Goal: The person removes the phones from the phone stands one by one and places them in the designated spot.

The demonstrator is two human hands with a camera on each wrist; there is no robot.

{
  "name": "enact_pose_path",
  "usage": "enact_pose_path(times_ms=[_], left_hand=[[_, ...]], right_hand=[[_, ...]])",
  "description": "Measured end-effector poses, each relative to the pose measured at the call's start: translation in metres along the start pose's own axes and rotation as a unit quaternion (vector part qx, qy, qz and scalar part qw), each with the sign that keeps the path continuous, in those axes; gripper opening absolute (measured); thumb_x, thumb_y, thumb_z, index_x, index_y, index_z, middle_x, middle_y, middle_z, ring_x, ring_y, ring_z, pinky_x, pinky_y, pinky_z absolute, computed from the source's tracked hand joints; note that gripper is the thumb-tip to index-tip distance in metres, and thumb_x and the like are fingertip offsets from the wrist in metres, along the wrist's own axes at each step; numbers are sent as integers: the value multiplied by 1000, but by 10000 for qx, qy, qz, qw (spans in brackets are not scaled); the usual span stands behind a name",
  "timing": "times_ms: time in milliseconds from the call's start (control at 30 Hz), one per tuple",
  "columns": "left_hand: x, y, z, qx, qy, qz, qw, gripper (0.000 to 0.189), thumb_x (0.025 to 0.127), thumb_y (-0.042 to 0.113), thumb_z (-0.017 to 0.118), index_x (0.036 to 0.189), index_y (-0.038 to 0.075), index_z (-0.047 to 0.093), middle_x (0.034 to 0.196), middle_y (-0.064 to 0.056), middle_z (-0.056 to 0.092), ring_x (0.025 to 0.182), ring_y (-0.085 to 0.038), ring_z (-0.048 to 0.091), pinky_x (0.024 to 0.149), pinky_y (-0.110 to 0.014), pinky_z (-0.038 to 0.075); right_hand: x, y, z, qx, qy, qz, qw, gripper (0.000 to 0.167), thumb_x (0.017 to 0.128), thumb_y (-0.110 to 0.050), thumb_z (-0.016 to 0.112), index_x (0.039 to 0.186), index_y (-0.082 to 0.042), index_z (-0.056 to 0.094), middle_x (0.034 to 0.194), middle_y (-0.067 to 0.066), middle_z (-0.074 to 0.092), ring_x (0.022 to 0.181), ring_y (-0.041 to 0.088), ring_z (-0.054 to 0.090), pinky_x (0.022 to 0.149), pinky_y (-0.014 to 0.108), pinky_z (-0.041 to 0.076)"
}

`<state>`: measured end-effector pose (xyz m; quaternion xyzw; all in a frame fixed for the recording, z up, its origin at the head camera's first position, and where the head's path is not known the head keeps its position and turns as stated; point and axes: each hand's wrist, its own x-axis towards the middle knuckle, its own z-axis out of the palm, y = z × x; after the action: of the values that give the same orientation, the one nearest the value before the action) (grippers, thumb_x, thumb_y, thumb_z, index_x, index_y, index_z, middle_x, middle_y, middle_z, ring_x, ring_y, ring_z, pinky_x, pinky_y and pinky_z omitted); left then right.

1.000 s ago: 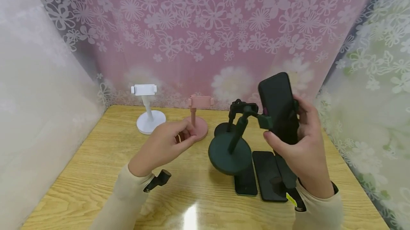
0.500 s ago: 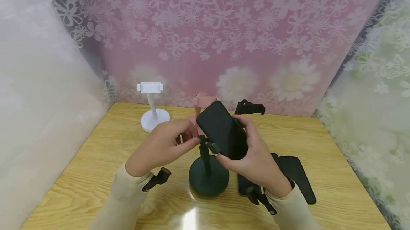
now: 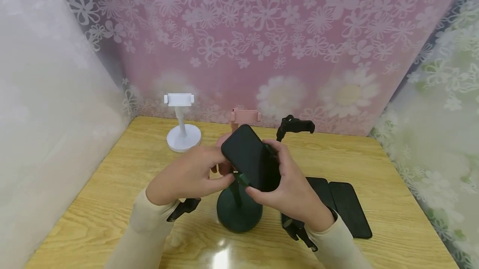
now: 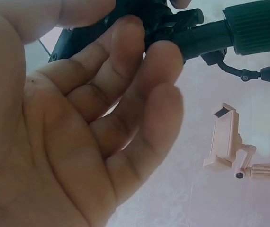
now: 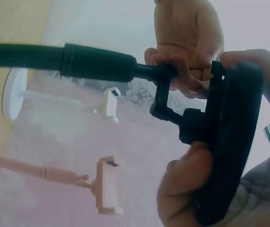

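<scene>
A black smartphone is clamped in the holder of a dark green phone stand. My right hand grips the phone and clamp by their edges, with the phone tilted. At the stand's upper joint, my left hand pinches with curled fingers; in the left wrist view its fingertips meet the dark green joint. The right wrist view shows the ribbed stem and the bent arm behind the phone. Whether the round base rests fully on the table cannot be told.
Behind the hands stand a white phone stand, a pink one and a black one. Dark phones lie at the right, including a slim one, partly behind the right forearm. A floral curtain closes the back.
The right hand has brought the green stand with its phone left and nearer. The left hand, earlier apart from it, now holds the stand's joint. The view has shifted slightly.
</scene>
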<state>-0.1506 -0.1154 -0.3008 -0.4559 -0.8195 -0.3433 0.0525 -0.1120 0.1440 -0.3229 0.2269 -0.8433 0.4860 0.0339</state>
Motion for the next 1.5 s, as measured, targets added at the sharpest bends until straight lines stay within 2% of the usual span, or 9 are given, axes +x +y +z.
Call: enact_pose_path(times_ms=[200, 367, 500, 633, 767, 867, 1133, 1333, 1500], left_hand=[[2, 0, 1, -54, -227, -48, 9997, 16, 96, 37, 76, 100, 25, 67, 85, 14, 58, 74, -3, 53, 65, -27, 47], [3, 0, 2, 50, -295, -292, 9991, 20, 96, 46, 74, 96, 27, 69, 85, 16, 58, 72, -4, 53, 64, -25, 47], [1, -1, 2, 118, -271, -257, 9992, 19, 96, 46, 73, 95, 27, 71, 88, 15, 59, 74, -4, 55, 66, -25, 49], [1, -1, 3, 206, -228, -224, 9993, 19, 97, 46, 72, 93, 28, 72, 89, 12, 61, 75, -2, 55, 67, -24, 49], [1, -1, 4, 279, -219, -257, 9990, 23, 96, 49, 72, 89, 28, 73, 90, 12, 61, 75, -2, 55, 67, -24, 49], [1, 0, 5, 316, -199, -295, 9989, 25, 95, 50, 72, 85, 28, 76, 93, 14, 62, 78, -2, 57, 69, -24, 51], [2, 3, 6, 285, -64, -297, 9991, 29, 95, 47, 73, 74, 28, 76, 97, 15, 64, 80, -3, 55, 65, -23, 50], [3, 8, 9, 466, 10, -211, 9987, 36, 96, 43, 75, 64, 29, 65, 69, 16, 51, 66, -2, 46, 57, -22, 42], [3, 13, 11, 612, 41, -446, 9971, 40, 93, 47, 77, 60, 29, 61, 63, 17, 48, 59, -1, 43, 52, -21, 38]], right_hand=[[1, 2, -1, -464, -226, 477, 9975, 105, 83, -40, 88, 160, -21, 19, 154, 9, 41, 131, 27, 54, 102, 55, 50], [2, 3, -1, -1060, -484, 815, 9898, 110, 83, -56, 83, 163, -20, 16, 161, 9, 37, 137, 28, 52, 104, 57, 49], [4, 3, -5, -974, -521, 629, 9919, 105, 86, -60, 78, 165, -28, 15, 164, -1, 31, 144, 25, 46, 108, 57, 46], [4, 5, -11, -945, -462, 110, 9944, 92, 91, -54, 76, 163, -35, 21, 159, -7, 36, 136, 18, 50, 105, 49, 50], [4, 6, -15, -1184, -491, -209, 9915, 88, 94, -50, 74, 163, -32, 24, 160, -6, 36, 136, 19, 48, 104, 51, 49], [4, 7, -17, -1294, -524, -211, 9900, 87, 95, -51, 73, 164, -27, 25, 162, -3, 35, 140, 22, 47, 105, 54, 48], [4, 7, -17, -1327, -396, -157, 9902, 79, 97, -49, 70, 161, -20, 34, 152, -1, 47, 117, 16, 61, 96, 46, 55], [5, 8, -17, -1473, -287, -251, 9884, 75, 98, -49, 70, 158, -17, 38, 145, -1, 53, 108, 11, 62, 93, 42, 57], [5, 7, -15, -1515, -265, -37, 9881, 77, 96, -52, 71, 157, -16, 40, 141, 0, 56, 104, 12, 64, 89, 41, 57]])
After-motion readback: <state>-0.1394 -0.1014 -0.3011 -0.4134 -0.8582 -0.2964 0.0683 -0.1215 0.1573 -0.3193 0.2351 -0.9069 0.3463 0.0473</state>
